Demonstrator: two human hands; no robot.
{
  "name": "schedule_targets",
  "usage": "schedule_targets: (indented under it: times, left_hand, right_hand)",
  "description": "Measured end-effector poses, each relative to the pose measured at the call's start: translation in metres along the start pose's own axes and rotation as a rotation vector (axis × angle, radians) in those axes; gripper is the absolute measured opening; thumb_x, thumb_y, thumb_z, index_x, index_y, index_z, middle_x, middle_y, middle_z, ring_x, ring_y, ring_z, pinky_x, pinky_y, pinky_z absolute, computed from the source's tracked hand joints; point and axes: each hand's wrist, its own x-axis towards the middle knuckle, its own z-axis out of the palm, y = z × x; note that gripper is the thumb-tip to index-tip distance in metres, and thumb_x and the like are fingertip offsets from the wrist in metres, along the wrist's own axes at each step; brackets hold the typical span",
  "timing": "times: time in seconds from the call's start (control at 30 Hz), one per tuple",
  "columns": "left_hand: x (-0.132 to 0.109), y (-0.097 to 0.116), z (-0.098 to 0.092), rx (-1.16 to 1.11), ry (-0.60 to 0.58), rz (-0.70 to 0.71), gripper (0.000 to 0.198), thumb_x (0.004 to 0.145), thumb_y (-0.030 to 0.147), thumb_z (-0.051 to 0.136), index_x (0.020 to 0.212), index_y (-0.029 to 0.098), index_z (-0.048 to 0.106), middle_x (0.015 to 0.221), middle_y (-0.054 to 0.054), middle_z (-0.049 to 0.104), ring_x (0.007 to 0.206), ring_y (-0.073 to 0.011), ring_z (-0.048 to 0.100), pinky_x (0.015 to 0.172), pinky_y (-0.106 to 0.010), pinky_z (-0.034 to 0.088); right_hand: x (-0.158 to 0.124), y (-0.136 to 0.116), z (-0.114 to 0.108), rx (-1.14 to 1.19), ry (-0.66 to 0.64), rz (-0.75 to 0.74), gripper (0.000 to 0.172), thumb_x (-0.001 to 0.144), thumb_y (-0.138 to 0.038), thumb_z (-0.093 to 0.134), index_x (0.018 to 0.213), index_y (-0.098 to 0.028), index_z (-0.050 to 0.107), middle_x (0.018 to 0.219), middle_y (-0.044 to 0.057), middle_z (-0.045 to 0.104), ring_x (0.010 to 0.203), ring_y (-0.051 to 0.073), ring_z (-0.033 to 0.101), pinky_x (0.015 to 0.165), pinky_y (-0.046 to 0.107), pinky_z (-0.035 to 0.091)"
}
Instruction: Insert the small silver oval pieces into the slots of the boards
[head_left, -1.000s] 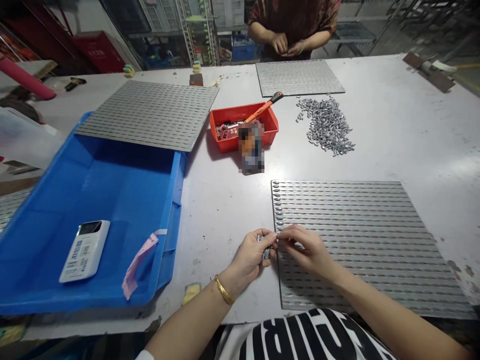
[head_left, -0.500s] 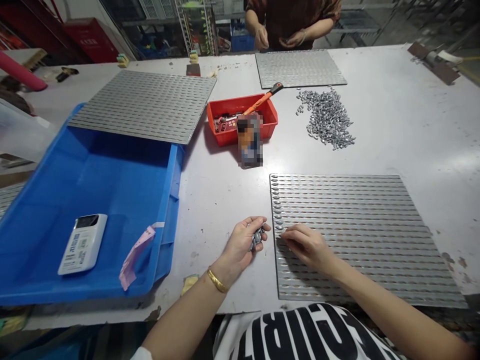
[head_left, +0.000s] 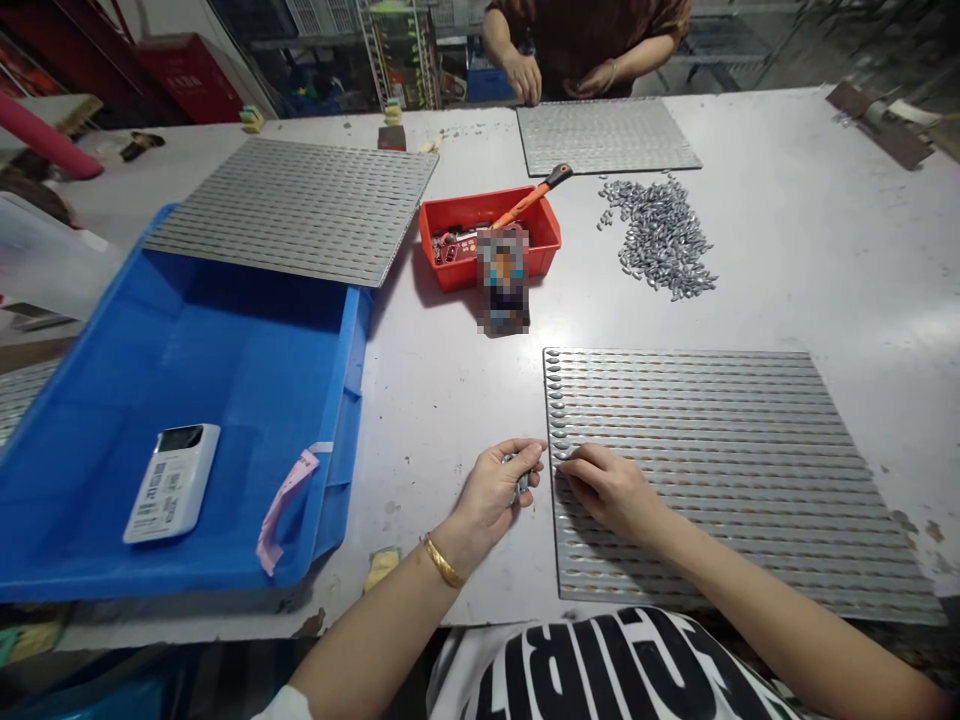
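Beside the left edge of the grooved grey board (head_left: 720, 480), my left hand (head_left: 504, 488) is closed around several small grey spindle-shaped metal pieces (head_left: 523, 484), its thumb folded over them. My right hand (head_left: 609, 492) rests over the board's left side with thumb and fingertips pinched together. Whatever lies between those fingertips is hidden. Just above them, a column of the same metal pieces (head_left: 556, 405) lies along the board's left edge, one below another. A loose heap of such pieces (head_left: 664, 238) lies on the table beyond the board.
At left stands a blue bin (head_left: 247, 360) holding a white device (head_left: 172, 485), with another grooved board (head_left: 300, 210) across its far end. A red tray (head_left: 442, 270) holds an orange-handled tool (head_left: 525, 205). Across the table, a person's hand (head_left: 523, 78) touches a third board (head_left: 611, 135).
My left hand has moved slightly right and its thumb now covers more of the pieces. My right hand stays pinched at the column's lower end. The other person's hand has lowered to their board.
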Motion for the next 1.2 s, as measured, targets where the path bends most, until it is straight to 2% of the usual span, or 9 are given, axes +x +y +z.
schedule_targets:
  times: [0.23,0.33,0.43,0.53,0.63,0.8,0.87,1.0,1.2]
  left_hand:
    - [0.000,-0.005,0.000,-0.023,0.016,0.014,0.034,0.064,0.038,0.080,0.078,0.017,0.057,0.076,-0.003,0.062,0.057,-0.0064,0.048,0.039,-0.016,0.024]
    - [-0.001,-0.010,0.003,-0.030,0.005,0.010,0.034,0.064,0.039,0.080,0.074,0.017,0.055,0.066,0.001,0.056,0.054,-0.0056,0.047,0.039,-0.016,0.023]
    - [-0.003,-0.013,0.008,-0.038,-0.007,0.013,0.032,0.065,0.036,0.080,0.075,0.016,0.057,0.060,0.003,0.052,0.051,-0.0050,0.044,0.039,-0.016,0.022]
    - [-0.008,-0.015,0.011,-0.046,-0.014,0.025,0.029,0.065,0.031,0.081,0.076,0.015,0.059,0.063,0.001,0.055,0.052,-0.0053,0.045,0.038,-0.015,0.023]
    - [-0.015,-0.017,0.011,-0.063,-0.002,0.028,0.027,0.067,0.028,0.080,0.081,0.013,0.063,0.067,-0.001,0.058,0.054,-0.0058,0.048,0.037,-0.014,0.025]
    - [-0.023,-0.020,0.005,-0.151,0.007,0.008,0.026,0.072,0.026,0.075,0.090,0.009,0.066,0.074,-0.006,0.062,0.055,-0.0078,0.052,0.034,-0.014,0.027]
    - [-0.024,-0.018,-0.001,-0.232,0.017,0.011,0.025,0.077,0.029,0.070,0.092,0.010,0.065,0.078,-0.007,0.062,0.055,-0.0078,0.053,0.034,-0.014,0.028]
    - [-0.023,-0.014,-0.014,-0.417,0.063,0.058,0.016,0.082,0.031,0.060,0.090,0.017,0.059,0.077,-0.001,0.057,0.053,-0.0046,0.049,0.033,-0.011,0.027]
    - [-0.024,-0.024,-0.016,-0.476,0.036,0.003,0.016,0.082,0.028,0.055,0.089,0.014,0.058,0.068,0.002,0.049,0.045,-0.0045,0.040,0.030,-0.014,0.024]
  right_hand:
    - [0.002,0.000,-0.004,0.098,-0.005,0.026,0.022,0.091,-0.015,0.045,0.102,-0.021,0.063,0.088,0.008,0.062,0.079,0.018,0.058,0.067,0.030,0.048]
    - [0.007,-0.010,-0.015,0.287,0.027,0.104,0.018,0.093,-0.023,0.049,0.105,-0.022,0.061,0.090,0.008,0.062,0.079,0.018,0.058,0.067,0.031,0.049]
    - [0.014,-0.023,-0.024,0.538,0.051,0.237,0.013,0.092,-0.028,0.054,0.098,-0.021,0.063,0.086,0.006,0.064,0.077,0.017,0.060,0.064,0.029,0.049]
    - [0.018,-0.030,-0.024,0.815,0.035,0.356,0.015,0.091,-0.032,0.056,0.094,-0.020,0.064,0.083,0.003,0.067,0.073,0.015,0.062,0.061,0.027,0.050]
    - [0.019,-0.032,-0.020,0.965,0.012,0.421,0.014,0.088,-0.032,0.060,0.090,-0.019,0.066,0.078,0.002,0.067,0.069,0.013,0.062,0.061,0.026,0.050]
    - [0.011,-0.031,-0.022,0.861,-0.022,0.382,0.015,0.088,-0.029,0.059,0.093,-0.019,0.068,0.084,0.004,0.069,0.075,0.016,0.063,0.066,0.029,0.052]
    - [0.006,-0.029,-0.026,0.751,0.033,0.320,0.013,0.088,-0.027,0.058,0.093,-0.020,0.068,0.086,0.005,0.068,0.078,0.017,0.063,0.068,0.030,0.052]
    - [-0.005,-0.019,-0.030,0.517,0.133,0.190,0.012,0.090,-0.021,0.055,0.096,-0.022,0.066,0.089,0.005,0.067,0.084,0.018,0.063,0.070,0.031,0.052]
    - [-0.020,-0.012,-0.018,0.308,0.034,0.030,0.019,0.093,-0.014,0.047,0.102,-0.022,0.062,0.094,0.008,0.064,0.084,0.018,0.062,0.069,0.030,0.052]
